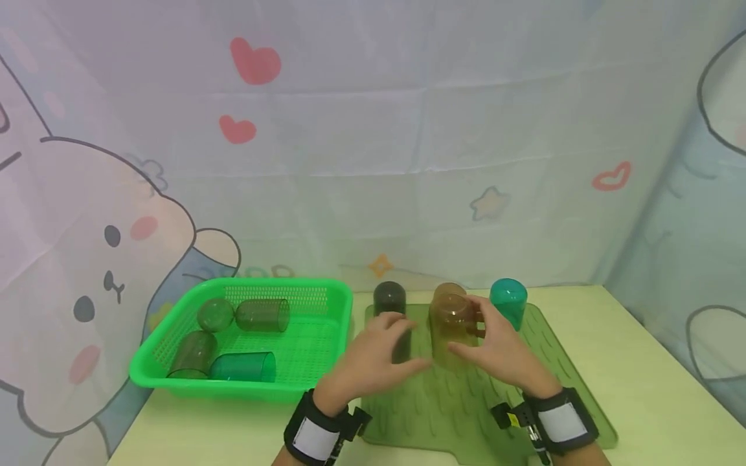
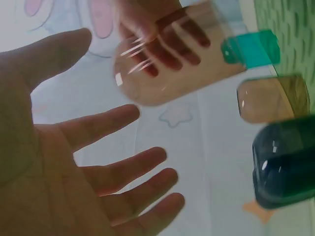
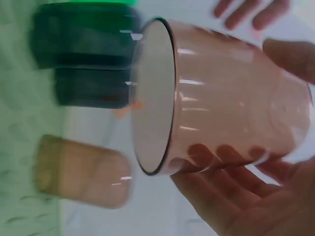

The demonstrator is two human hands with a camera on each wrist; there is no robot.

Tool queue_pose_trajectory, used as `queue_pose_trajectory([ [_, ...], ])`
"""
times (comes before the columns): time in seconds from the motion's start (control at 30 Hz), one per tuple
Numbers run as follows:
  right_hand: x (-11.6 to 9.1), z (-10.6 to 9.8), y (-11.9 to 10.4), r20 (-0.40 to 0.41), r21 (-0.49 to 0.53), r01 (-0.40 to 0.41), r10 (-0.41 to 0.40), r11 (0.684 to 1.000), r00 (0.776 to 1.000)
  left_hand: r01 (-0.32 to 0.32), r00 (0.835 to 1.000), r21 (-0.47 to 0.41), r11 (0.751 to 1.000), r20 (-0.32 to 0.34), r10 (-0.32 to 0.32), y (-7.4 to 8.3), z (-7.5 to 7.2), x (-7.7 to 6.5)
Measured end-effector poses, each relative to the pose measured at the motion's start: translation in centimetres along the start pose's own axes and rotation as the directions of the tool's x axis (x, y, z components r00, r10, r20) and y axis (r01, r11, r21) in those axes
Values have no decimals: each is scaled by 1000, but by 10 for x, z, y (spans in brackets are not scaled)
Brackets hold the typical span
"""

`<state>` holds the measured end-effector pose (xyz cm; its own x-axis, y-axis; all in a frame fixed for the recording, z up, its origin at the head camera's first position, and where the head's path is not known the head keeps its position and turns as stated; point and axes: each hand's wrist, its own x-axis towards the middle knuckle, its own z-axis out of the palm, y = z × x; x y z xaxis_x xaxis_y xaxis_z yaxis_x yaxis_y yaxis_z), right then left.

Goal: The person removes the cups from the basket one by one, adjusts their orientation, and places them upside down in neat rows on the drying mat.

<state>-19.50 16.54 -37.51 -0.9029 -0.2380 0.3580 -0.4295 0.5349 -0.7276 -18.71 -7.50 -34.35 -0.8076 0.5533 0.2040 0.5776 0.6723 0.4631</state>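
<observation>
Here on my feed, the right hand (image 1: 495, 343) grips an amber cup (image 1: 451, 336), fingers curled round its side, rim downward, clear above the green mat (image 1: 419, 421)! I see the left hand (image 1: 375, 359) spread, thumb well away from the fingers, near the dark cups (image 1: 389, 298) by the mat's far left corner. Teal cup (image 1: 509, 304) at the far right corner; green basket (image 1: 309, 343), cups inside, toward the worktop's (image 1: 618, 349) left edge!

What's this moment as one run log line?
right hand: holds amber cup, mouth-down above green mat | left hand: open, empty | green basket: four cups inside
</observation>
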Motion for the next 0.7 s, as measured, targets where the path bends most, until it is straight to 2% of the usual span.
queue_pose_trajectory([
  [0.13, -3, 8, 14, -20, -14, -79, 79, 997, 997, -36, 999, 164, 986, 27, 32, -3, -11, -5],
  [0.27, -2, 16, 29, -53, -64, -112, 108, 992, 993, -59, 994, 254, 965, 99, 35, -10, -24, -8],
  [0.5, 8, 26, 49, -49, -75, -128, 125, 989, 991, -83, 976, 346, 934, 218, 6, -32, -41, -20],
  [0.7, 9, 32, 60, -35, -45, -186, 185, 981, 982, -63, 967, 317, 946, 256, -21, -42, -45, -32],
])
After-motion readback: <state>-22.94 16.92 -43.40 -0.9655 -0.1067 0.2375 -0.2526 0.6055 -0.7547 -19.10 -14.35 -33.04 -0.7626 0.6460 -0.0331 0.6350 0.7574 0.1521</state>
